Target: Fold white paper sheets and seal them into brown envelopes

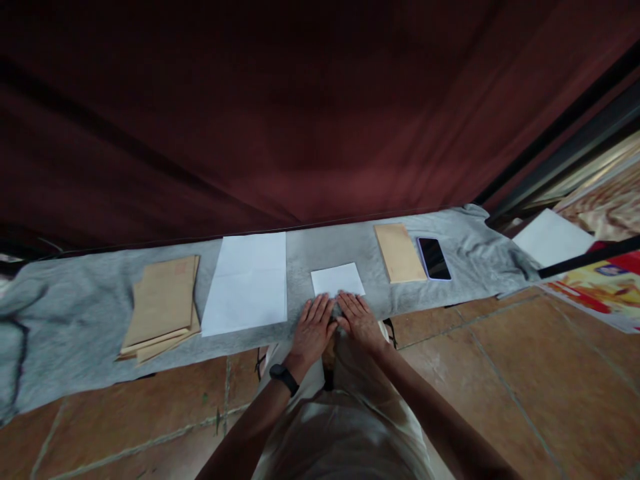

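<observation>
A small folded white sheet [336,278] lies on the grey cloth [75,300] in front of me. My left hand [314,328] lies flat on the cloth just below the sheet, fingers stretched out, a black band on its wrist. My right hand [359,320] lies flat beside it, fingertips touching the sheet's near edge. Neither hand holds anything.
A stack of brown envelopes [163,307] lies at the left, with a larger white sheet [249,283] beside it. Right of the folded sheet are one brown envelope [399,253] and a black phone [433,259]. A dark red curtain hangs behind. Tiled floor lies below.
</observation>
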`<state>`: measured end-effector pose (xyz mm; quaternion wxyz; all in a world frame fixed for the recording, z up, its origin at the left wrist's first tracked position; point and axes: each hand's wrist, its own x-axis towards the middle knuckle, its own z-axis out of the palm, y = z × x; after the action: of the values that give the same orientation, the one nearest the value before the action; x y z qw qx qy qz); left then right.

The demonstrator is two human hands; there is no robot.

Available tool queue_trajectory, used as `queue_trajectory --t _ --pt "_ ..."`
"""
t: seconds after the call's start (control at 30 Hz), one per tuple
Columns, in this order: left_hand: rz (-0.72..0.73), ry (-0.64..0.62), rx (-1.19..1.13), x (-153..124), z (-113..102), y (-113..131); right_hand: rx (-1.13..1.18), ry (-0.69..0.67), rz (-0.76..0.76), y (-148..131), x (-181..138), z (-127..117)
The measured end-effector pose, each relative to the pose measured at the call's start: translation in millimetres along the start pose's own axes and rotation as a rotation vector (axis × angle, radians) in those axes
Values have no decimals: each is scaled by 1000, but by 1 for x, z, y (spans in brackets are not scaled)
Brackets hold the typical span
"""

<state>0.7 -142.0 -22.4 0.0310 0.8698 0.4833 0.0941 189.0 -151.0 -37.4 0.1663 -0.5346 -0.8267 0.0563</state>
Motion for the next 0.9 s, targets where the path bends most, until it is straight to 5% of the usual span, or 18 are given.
queue_trajectory --t 0.63,0.9 --pt "-61 45 -19 -14 0 -4 3 59 81 35 -27 -15" --pt "-25 58 -45 -1 -1 -7 95 8 -18 17 13 -15"
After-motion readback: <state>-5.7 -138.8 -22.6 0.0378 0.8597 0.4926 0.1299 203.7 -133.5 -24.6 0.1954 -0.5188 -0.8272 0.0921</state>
